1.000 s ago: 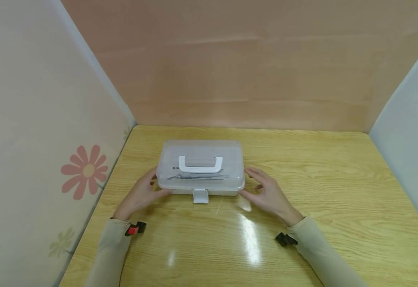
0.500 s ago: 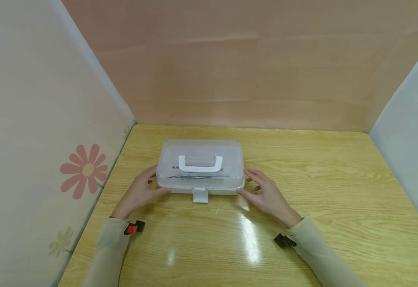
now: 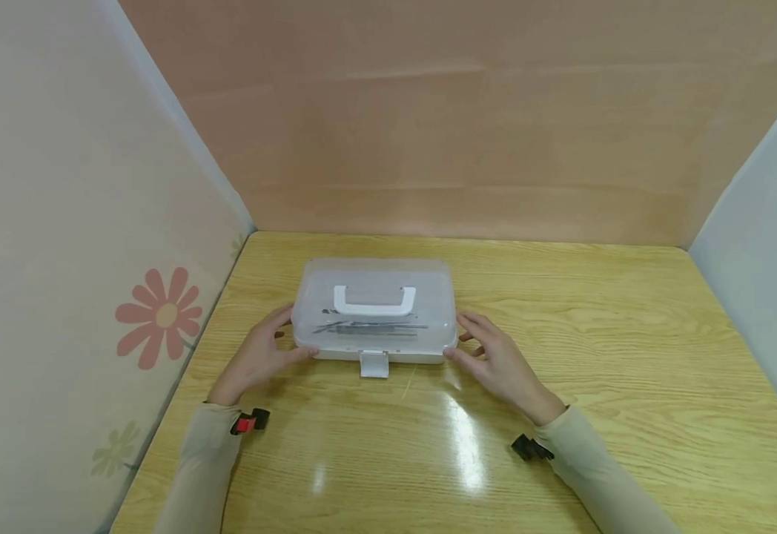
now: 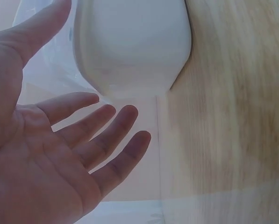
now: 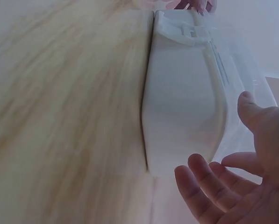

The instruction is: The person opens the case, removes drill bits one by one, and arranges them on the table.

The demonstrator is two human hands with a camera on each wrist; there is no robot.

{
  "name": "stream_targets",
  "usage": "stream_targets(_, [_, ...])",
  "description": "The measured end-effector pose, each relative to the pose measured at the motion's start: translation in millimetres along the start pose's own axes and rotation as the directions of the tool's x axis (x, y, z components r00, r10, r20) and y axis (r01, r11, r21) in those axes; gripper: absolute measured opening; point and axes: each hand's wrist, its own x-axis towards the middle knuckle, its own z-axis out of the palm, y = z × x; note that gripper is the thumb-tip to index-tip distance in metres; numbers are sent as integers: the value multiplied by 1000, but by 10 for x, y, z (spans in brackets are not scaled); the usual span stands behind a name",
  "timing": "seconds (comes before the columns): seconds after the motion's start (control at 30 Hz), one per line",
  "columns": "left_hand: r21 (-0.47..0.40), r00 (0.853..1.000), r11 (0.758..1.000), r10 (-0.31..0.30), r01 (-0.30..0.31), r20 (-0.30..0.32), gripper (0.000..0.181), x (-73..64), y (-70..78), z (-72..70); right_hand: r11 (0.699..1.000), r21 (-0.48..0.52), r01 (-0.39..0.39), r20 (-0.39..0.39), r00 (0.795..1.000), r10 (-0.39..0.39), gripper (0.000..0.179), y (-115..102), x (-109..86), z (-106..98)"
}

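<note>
A storage box stands on the table, with a white base and a clear, frosted lid. On top of the lid is a white carry handle. The white front latch hangs down, undone. Dark, thin items show through the lid. At the left front corner my left hand has its thumb on the lid's front edge and its fairly straight fingers along the side. My right hand mirrors it at the right front corner, thumb against the lid, fingers loosely bent beside the rim.
The wood-grain table reaches to a brown back wall. A pale wall with a printed pink flower stands close on the left, and another pale wall on the right.
The lid's front edge has risen slightly and the handle has tipped back a little with it. Both hands stay at the front corners, almost unmoved.
</note>
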Motion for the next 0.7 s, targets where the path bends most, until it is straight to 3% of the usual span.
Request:
stream_targets(0.47, [-12,1000,1000,5,-5,-22,63,33,134,-103,1000,-27,-2,-45,999,1,58,-103,96,-103])
stream_targets(0.7, [-11,1000,1000,1,-1,-15,70,81,177,-136,999,-37,-21,-30,999,20,54,-168,192,-224])
